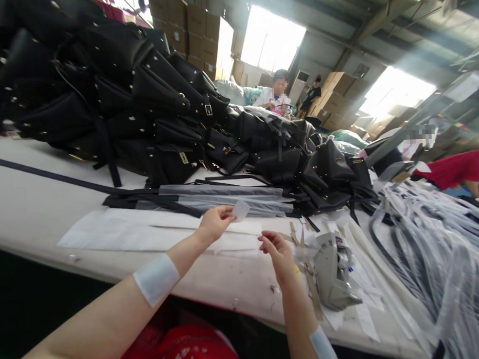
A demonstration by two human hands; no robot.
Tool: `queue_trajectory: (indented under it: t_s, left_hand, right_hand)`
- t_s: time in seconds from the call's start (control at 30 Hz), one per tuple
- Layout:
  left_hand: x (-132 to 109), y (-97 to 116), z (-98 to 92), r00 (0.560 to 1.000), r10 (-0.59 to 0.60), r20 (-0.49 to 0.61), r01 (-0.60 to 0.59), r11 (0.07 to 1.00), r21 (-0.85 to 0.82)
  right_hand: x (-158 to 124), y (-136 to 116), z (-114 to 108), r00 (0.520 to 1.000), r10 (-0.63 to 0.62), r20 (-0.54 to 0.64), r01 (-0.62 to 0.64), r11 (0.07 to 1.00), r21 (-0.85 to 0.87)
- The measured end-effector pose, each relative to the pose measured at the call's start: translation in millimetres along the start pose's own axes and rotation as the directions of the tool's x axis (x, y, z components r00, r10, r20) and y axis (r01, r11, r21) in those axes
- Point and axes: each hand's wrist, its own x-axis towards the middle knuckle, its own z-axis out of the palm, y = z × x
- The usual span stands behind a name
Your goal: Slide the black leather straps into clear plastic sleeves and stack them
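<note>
Between the thumb and fingers of my left hand [217, 222] is a small translucent whitish piece [241, 210], held over the table. My right hand [276, 250] is just to the right, raised over the table edge with its fingers curved and apart and nothing visible in them. Long white sheets [127, 230] lie flat beneath and left of my left hand. Behind them are black straps in clear plastic sleeves [224, 193]. Right of my right hand sits a grey pouch [332, 273] with small items inside, beside some beige straps [313, 292].
Black bags [114, 89] are piled high along the table's back. Many plastic-wrapped straps [434, 251] cover the right side. Behind the bags a person [278, 94] works, and another stands farther back near cartons [338, 95]. A red sleeve [455, 169] shows at right.
</note>
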Motion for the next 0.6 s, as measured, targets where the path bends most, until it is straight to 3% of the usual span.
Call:
queue_trajectory:
  t_s: [0.13,0.23,0.3,0.43,0.53,0.6]
  left_hand:
    - [-46,13,-37.1,1.0,-0.005,-0.013,0.003,0.982,-0.188]
    - [-86,27,-72.6,1.0,-0.023,0.006,0.024,0.953,-0.303]
    - [-113,36,-102.2,0.999,-0.002,-0.051,-0.011,0.969,-0.246]
    - [-175,41,-172.2,0.945,0.115,-0.307,-0.064,0.983,0.171]
    - [-232,30,-223.2,0.868,0.07,-0.492,0.057,0.969,0.239]
    - [-275,15,-252.7,0.774,-0.032,-0.633,0.179,0.969,0.17]
  right_hand:
    - [-2,-17,54,0.956,-0.16,0.247,0.201,0.968,-0.152]
    - [-10,-35,103,0.849,-0.275,0.451,0.399,0.894,-0.206]
    - [-22,-45,137,0.738,-0.281,0.614,0.455,0.878,-0.145]
    - [-68,-57,198,0.491,-0.206,0.846,0.44,0.897,-0.037]
    - [-99,-62,233,0.295,-0.174,0.939,0.48,0.877,0.012]
    - [-106,-66,257,0.199,-0.163,0.966,0.52,0.854,0.037]
